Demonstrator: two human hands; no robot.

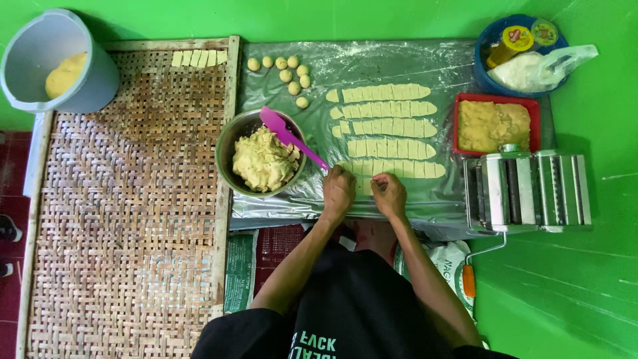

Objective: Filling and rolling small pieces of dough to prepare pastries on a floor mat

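Observation:
My left hand point(338, 191) and my right hand point(389, 194) rest close together on a small pale dough piece point(363, 186) at the near edge of the plastic-covered work surface point(372, 66). Both hands pinch this piece with curled fingers. Just beyond them lie several rows of cut dough strips point(389, 129). Left of my left hand stands a metal bowl point(229, 143) of yellow filling with a pink spatula point(286, 133) leaning in it.
Small dough balls point(292, 73) lie at the far left of the sheet. A woven bamboo tray point(126, 199) holds several cut pieces point(198, 58). A grey bucket point(40, 53), red dough tray point(495, 100), blue basin point(488, 80) and pasta roller point(528, 193) surround the area.

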